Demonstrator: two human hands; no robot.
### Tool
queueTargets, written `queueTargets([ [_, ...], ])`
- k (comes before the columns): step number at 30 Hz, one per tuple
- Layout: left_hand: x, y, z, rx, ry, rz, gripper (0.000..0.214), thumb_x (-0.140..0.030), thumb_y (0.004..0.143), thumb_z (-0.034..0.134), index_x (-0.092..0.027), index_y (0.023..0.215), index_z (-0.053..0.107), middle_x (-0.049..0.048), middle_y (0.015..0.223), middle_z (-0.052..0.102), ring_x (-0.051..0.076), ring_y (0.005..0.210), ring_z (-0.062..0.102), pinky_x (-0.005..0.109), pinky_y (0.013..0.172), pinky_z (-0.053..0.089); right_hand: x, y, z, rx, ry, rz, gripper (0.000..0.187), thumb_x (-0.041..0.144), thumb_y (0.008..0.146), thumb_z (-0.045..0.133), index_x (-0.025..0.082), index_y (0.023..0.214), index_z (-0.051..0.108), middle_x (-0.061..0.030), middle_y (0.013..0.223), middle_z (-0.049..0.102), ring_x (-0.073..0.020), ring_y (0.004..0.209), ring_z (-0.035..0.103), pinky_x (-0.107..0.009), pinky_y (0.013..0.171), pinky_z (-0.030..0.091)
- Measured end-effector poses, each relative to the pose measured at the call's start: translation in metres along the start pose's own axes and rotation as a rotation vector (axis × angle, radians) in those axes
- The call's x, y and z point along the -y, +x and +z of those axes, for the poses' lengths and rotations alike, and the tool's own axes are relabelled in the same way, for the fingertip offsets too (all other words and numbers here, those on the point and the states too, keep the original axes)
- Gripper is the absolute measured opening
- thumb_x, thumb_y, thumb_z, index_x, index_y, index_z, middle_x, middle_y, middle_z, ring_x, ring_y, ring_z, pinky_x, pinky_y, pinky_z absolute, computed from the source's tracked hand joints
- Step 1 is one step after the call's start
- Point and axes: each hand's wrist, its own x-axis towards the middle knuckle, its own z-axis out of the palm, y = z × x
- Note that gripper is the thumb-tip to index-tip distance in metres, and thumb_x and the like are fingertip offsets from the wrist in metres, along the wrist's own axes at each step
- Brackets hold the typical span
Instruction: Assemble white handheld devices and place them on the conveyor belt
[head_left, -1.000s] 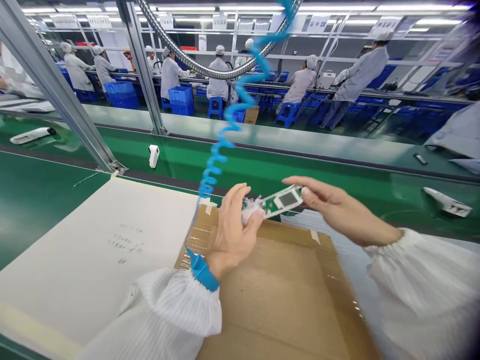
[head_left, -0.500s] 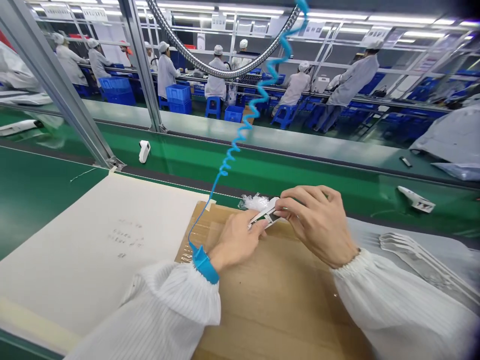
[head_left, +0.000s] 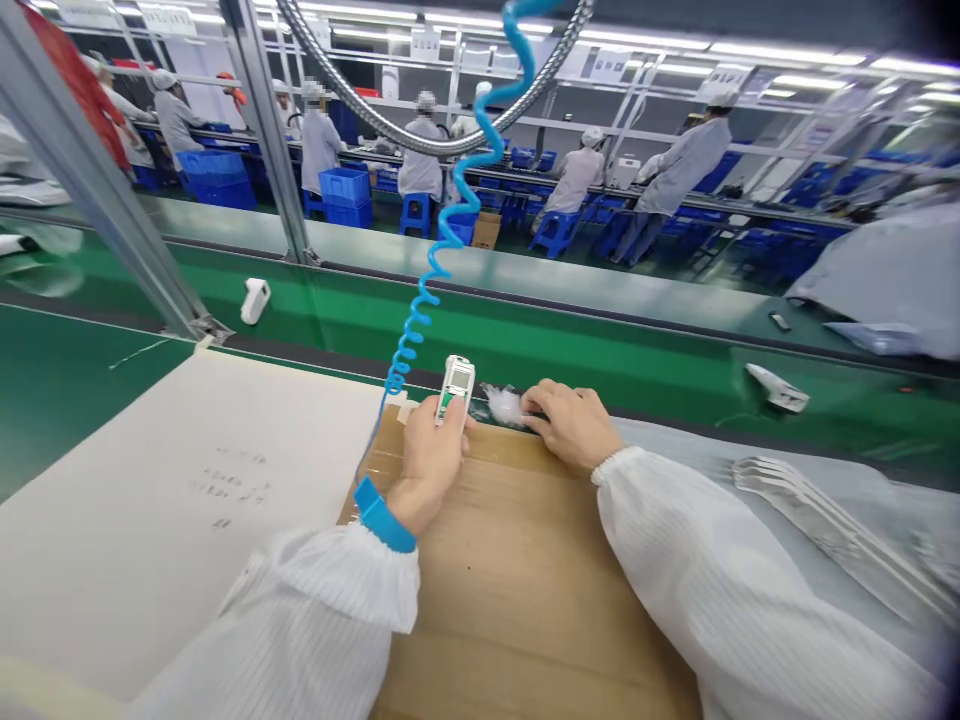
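Unit: a small white-framed unit (head_left: pixel 456 388) with a green board showing, standing nearly upright in my left hand, just above the near edge of the cardboard
Progress: it reads as part-built to me, with the green board exposed and no cover over it that I can see
Left hand: the left hand (head_left: pixel 431 465) is closed around the unit's lower end, fingers wrapped and gripping it
Right hand: the right hand (head_left: pixel 571 425) rests on the cardboard (head_left: pixel 517 600), fingers curled, empty as far as I can tell
Tuft: a white plastic tuft (head_left: pixel 504 405) lies between the hands, touching the right fingertips; I can't tell if they pinch it
Wrist: a blue strap (head_left: pixel 384 514) circles my left wrist, and a coiled cord (head_left: pixel 420 320) rises from it
Bench: a paper sheet (head_left: pixel 202 520) with handwriting lies left of the cardboard
Belt: white parts (head_left: pixel 255 300) sit on the green belt (head_left: pixel 570 345)
Beyond: co-workers (head_left: pixel 576 178) sit at the far line among blue crates (head_left: pixel 345 186)
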Motion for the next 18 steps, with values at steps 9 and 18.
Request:
queueTargets([
  [9,-0.008,-0.006,0.0,0.038,-0.023,-0.055,0.027,-0.039,0.092,0.056,-0.017,0.077,0.059,-0.0015,0.055,0.052,0.009,0.047,0.046,0.019,0.042,0.035,-0.115,-0.122,-0.055,-0.033,-0.282,0.572,0.019,0.032,0.092,0.051,0.023,0.098,0.066,-0.0084,0.11,0.07,-0.0265,0.092,0.067,-0.041,0.076,0.045],
  [18,-0.01,-0.012,0.002,0.187,-0.008,0.004,0.022,-0.036,0.085,0.065,-0.018,0.08,0.054,-0.005,0.054,0.051,0.008,0.046,0.044,0.019,0.044,0.033,-0.166,-0.192,-0.064,0.017,-0.264,0.659,0.024,0.032,0.083,0.063,0.027,0.061,0.055,-0.0086,0.058,0.065,-0.0314,0.053,0.064,-0.042,0.05,0.043],
])
